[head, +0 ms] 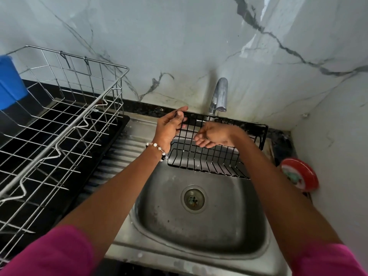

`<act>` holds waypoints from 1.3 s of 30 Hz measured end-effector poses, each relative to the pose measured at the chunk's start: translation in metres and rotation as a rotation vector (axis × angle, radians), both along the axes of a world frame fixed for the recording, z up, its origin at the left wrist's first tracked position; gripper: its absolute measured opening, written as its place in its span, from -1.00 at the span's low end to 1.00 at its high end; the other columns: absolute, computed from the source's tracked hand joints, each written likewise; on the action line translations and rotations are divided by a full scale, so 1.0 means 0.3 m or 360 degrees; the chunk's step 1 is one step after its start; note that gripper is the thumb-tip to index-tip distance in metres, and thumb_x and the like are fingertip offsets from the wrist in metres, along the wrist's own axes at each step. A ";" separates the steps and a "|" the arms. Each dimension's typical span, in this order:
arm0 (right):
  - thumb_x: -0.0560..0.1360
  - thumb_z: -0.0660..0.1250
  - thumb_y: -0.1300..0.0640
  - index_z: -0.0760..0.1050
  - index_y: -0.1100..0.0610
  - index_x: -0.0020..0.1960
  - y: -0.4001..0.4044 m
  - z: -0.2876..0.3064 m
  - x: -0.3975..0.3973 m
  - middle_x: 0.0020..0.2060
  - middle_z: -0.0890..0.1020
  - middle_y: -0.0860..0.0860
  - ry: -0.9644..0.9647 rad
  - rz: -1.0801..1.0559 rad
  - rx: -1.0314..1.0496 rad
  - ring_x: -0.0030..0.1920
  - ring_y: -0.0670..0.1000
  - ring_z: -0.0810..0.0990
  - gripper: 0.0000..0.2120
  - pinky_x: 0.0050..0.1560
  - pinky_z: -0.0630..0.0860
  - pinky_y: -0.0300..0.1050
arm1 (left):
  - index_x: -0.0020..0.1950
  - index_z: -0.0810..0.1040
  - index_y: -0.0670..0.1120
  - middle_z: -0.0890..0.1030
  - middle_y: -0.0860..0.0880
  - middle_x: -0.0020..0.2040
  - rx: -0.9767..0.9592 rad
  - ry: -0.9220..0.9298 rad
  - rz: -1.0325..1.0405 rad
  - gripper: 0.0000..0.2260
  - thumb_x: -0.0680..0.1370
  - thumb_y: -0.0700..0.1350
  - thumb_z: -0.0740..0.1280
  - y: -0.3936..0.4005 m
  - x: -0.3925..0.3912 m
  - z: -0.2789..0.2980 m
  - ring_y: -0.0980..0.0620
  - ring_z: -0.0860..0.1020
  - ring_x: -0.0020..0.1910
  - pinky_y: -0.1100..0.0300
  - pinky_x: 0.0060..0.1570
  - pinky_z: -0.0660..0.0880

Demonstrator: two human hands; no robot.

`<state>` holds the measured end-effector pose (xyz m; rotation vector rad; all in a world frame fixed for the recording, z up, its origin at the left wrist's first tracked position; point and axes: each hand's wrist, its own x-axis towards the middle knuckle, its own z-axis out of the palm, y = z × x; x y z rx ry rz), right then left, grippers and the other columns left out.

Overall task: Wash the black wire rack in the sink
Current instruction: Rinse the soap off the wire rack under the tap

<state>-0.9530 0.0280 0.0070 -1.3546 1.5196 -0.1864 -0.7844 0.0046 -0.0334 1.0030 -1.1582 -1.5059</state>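
Observation:
The black wire rack [215, 158] is held tilted over the back half of the steel sink [199, 232], just below the chrome tap [220, 96]. My left hand [171, 124] grips the rack's upper left corner, thumb over the top wire. My right hand [213, 135] lies against the rack's inner face with loosely bent fingers, palm toward me, holding nothing that I can see. No water stream shows from the tap.
A large steel dish rack [59, 124] stands on a black tray at the left, with a blue container [10, 84] behind it. A red round lid or plate [300, 174] leans at the right wall. The marble wall is close behind the tap.

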 end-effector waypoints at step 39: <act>0.59 0.10 0.36 0.45 0.46 0.18 -0.020 -0.043 -0.015 0.14 0.57 0.32 -0.0115 -0.0167 0.0090 0.19 0.24 0.56 -0.74 0.25 0.48 0.15 | 0.29 0.56 -0.13 0.61 -0.08 -0.03 0.0027 0.0102 -0.0048 -0.75 0.64 -0.13 0.27 -0.045 -0.063 -0.044 -0.03 0.50 -0.03 0.35 -0.19 0.49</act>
